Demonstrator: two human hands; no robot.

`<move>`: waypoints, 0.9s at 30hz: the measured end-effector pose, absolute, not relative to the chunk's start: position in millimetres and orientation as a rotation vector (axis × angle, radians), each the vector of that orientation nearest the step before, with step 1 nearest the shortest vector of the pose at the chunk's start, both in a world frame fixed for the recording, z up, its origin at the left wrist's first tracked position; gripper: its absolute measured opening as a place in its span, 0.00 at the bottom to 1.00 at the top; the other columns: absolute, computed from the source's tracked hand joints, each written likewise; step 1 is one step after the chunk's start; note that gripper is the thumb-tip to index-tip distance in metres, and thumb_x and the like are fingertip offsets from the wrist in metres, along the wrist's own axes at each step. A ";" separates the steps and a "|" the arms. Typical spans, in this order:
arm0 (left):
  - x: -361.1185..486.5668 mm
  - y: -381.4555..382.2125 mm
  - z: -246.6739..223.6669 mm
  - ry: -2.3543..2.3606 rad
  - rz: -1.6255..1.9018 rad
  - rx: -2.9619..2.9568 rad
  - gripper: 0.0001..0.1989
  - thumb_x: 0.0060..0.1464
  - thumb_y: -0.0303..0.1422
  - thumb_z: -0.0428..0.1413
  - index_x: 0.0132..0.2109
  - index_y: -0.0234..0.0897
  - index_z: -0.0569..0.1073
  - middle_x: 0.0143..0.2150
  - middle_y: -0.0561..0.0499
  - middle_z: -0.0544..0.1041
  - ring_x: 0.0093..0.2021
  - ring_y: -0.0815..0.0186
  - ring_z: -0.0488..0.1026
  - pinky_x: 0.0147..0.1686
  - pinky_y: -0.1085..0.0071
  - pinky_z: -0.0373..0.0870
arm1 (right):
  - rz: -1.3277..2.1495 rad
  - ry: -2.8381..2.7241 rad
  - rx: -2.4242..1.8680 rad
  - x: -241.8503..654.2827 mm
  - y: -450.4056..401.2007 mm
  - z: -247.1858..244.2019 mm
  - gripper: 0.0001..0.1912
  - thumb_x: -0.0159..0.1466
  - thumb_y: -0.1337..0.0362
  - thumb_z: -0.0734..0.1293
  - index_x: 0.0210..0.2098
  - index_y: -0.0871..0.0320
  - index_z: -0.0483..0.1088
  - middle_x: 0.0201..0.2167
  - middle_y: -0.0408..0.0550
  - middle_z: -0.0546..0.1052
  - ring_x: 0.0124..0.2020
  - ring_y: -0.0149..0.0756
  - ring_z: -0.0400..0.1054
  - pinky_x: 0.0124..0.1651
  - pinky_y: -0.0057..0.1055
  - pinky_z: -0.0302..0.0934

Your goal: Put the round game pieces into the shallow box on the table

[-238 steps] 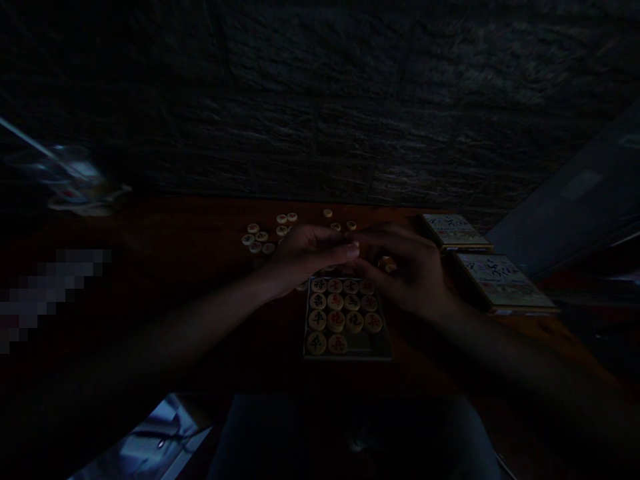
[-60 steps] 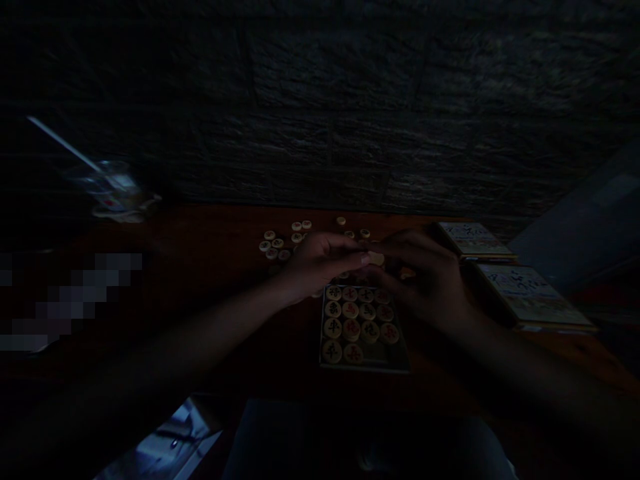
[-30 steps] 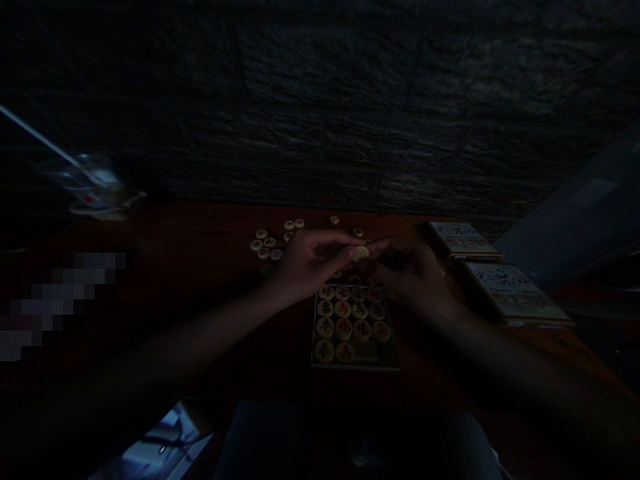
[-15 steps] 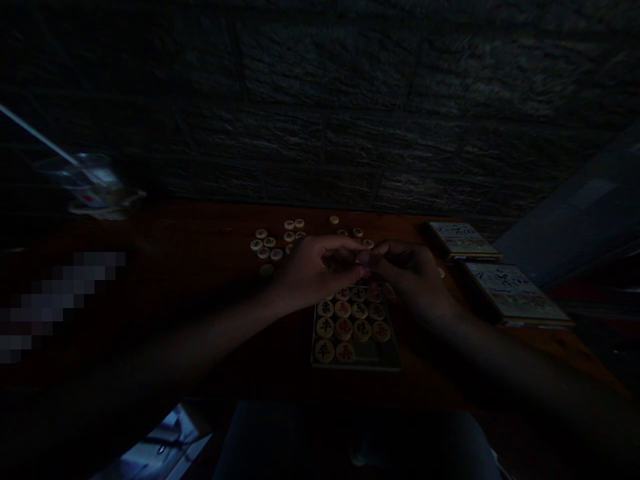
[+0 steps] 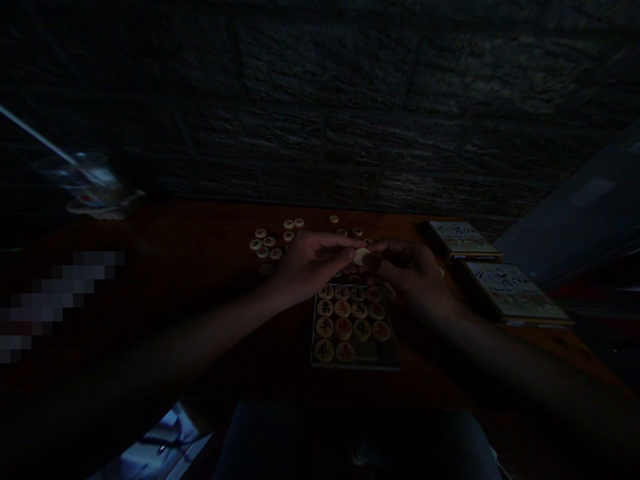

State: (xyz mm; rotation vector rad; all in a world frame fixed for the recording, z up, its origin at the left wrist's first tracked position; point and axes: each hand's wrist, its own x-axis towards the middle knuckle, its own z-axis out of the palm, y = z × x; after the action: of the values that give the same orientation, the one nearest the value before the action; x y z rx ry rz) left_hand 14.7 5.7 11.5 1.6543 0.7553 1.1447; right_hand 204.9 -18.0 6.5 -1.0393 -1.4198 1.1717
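Observation:
Above the far end of a shallow box (image 5: 395,367) my two hands meet around one round xiangqi piece (image 5: 361,257), its pale blank face showing. Thumb and forefinger of my left hand (image 5: 313,263) pinch it from the left. My right hand (image 5: 407,267) has its fingertips closed on its right edge. Rows of pieces with red and black characters lie in the box, among them a black-marked piece (image 5: 324,351) in the nearest row, with a red-marked piece (image 5: 345,351) beside it. My hands hide part of the box's far end.
Loose xiangqi pieces (image 5: 269,242) lie scattered beyond and left of my hands. Two flat printed boxes (image 5: 460,238) (image 5: 515,290) rest at the right. A clear plastic cup (image 5: 95,183) with a straw stands far left. A rough stone wall (image 5: 320,133) backs the dark wooden table (image 5: 200,227).
Between my fingertips the piece has turned and come into view, showing its pale face. My left hand has shifted slightly; the pieces in the box look unchanged.

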 end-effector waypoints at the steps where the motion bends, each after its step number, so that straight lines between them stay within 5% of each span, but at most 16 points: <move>1: 14.3 5.4 10.6 0.745 1.138 1.662 0.08 0.58 0.29 0.63 0.45 0.37 0.84 0.44 0.47 0.87 0.41 0.63 0.85 0.42 0.68 0.83 | 1.158 -1.424 -1.036 205.2 -17.8 6.0 0.16 0.56 0.53 0.80 0.34 0.59 0.81 0.25 0.45 0.80 0.23 0.29 0.71 0.26 0.25 0.65; 17: 13.3 3.9 5.0 0.686 1.110 1.830 0.12 0.54 0.30 0.67 0.48 0.37 0.84 0.45 0.46 0.87 0.43 0.61 0.85 0.45 0.68 0.82 | 1.099 -1.464 -1.038 205.5 -20.3 5.9 0.18 0.55 0.50 0.80 0.28 0.59 0.78 0.19 0.43 0.77 0.18 0.29 0.68 0.21 0.24 0.62; 27: 14.1 4.7 10.9 0.756 1.116 1.615 0.09 0.58 0.31 0.64 0.45 0.37 0.85 0.44 0.46 0.87 0.41 0.61 0.86 0.41 0.67 0.84 | 1.039 -1.529 -1.089 205.3 -21.9 10.3 0.19 0.59 0.48 0.77 0.36 0.58 0.82 0.24 0.46 0.80 0.21 0.30 0.70 0.25 0.27 0.65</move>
State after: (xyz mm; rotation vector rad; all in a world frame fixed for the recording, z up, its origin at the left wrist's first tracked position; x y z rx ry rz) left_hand 14.1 4.7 10.9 1.6151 0.7562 1.1159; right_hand 205.3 -21.9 10.3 -1.0886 -1.5287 1.0392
